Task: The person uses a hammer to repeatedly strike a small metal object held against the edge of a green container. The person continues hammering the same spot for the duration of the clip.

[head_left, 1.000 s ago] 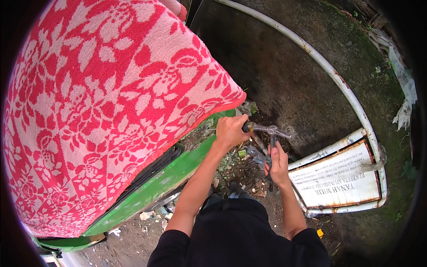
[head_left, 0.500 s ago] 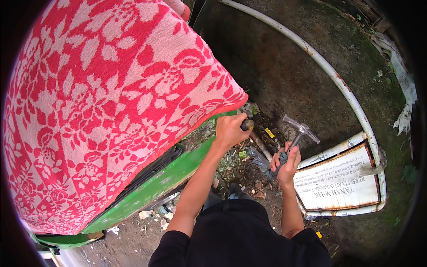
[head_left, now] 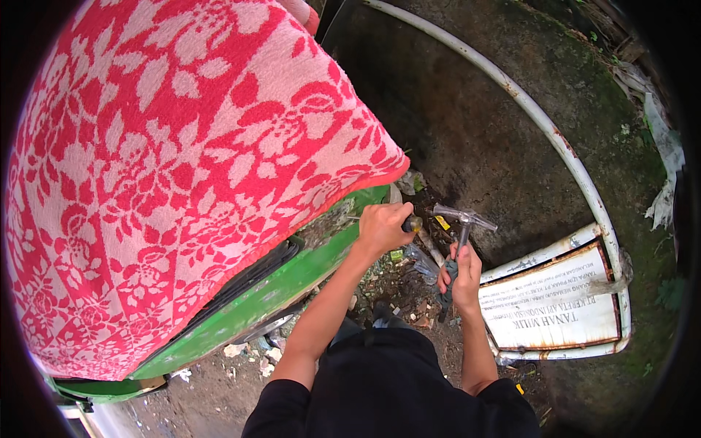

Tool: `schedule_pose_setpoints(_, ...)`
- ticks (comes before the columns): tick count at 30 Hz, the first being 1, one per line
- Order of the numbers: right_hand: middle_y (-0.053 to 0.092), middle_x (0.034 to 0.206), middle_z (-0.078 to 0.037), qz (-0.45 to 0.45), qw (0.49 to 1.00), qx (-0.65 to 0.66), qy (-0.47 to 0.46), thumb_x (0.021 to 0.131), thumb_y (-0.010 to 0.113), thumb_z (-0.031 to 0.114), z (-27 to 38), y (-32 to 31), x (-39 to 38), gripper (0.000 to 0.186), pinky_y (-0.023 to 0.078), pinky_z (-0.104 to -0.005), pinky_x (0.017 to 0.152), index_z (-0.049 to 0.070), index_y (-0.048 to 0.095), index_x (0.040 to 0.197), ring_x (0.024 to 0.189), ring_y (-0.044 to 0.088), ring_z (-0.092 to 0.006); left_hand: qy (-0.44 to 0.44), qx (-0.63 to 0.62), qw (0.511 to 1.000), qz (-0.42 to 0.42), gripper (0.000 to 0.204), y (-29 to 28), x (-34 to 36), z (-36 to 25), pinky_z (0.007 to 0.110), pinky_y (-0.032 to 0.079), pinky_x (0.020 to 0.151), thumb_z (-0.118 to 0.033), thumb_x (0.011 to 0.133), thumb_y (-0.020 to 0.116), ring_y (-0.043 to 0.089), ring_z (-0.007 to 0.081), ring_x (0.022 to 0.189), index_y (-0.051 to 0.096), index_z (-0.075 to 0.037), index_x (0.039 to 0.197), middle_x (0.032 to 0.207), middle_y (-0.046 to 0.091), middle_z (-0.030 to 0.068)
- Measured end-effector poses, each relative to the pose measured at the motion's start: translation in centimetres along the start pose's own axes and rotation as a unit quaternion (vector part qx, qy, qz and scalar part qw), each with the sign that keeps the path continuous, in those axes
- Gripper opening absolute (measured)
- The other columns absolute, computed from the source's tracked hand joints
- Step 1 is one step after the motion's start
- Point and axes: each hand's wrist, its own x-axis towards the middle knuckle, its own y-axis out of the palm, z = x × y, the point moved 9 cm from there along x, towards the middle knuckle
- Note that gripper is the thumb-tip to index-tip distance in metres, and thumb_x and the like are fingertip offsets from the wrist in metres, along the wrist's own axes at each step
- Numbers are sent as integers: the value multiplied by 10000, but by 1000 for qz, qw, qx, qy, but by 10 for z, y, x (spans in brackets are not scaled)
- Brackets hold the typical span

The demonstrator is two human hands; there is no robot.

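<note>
My left hand (head_left: pixel 382 228) is wrapped round a screwdriver (head_left: pixel 413 223); its dark and yellow handle end sticks out to the right, and a thin bit of shaft shows on the left. The shaft points at the scraped edge of a green painted metal panel (head_left: pixel 321 257); whether the tip touches it I cannot tell. A metal hammer (head_left: pixel 465 218) is gripped in my right hand (head_left: pixel 464 276), round a handle wrapped in grey cloth. The hammer's head is up, a short way right of the screwdriver's handle end and apart from it.
A red and pink floral towel (head_left: pixel 197 168) covers the green body at left. Behind and right runs a rusty white curved pipe frame (head_left: pixel 544 120) with a white sign board (head_left: pixel 558 296). Rubble and litter (head_left: pixel 409 292) lie on the ground, with a stick (head_left: pixel 431 247) amid them.
My right hand has brought the hammer left, its head turning and coming nearer the screwdriver's handle end. My left hand, still on the screwdriver, has shifted slightly right and down.
</note>
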Motion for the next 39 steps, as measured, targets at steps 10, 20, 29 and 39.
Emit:
schedule_pose_setpoints(10,407,710,-45,-16,999,31,-23,1122,358,445,-1,-5,-19,418,382,-266,376,58,419,976,421,407,-103,51,-36,998,-14,406,-10,-10,0,445,477,500,-195,512,848,638,296,620,570,-123,799,678,595,47)
schedule_pose_setpoints(20,444,808,-56,24,996,85,-10,1113,384,448,-15,-4,-40,433,413,-277,408,36,427,988,483,443,-107,71,-58,995,-42,280,-23,-9,-6,389,449,481,-120,527,794,607,271,552,626,-125,752,667,624,47)
schedule_pose_setpoints(29,461,827,-61,4,998,6,-55,1106,416,442,-35,-5,-43,481,446,-293,419,-29,497,1055,503,475,-110,74,-58,995,-14,367,-15,-17,-3,426,455,493,-181,506,825,634,274,602,593,-134,786,665,605,40)
schedule_pose_setpoints(39,446,760,-55,-20,994,-4,-111,1090,419,492,-17,-10,-41,490,437,-287,417,16,436,978,485,463,-125,78,-45,995,-35,359,-13,-15,-1,428,450,492,-166,495,812,618,291,588,587,-121,771,651,591,54)
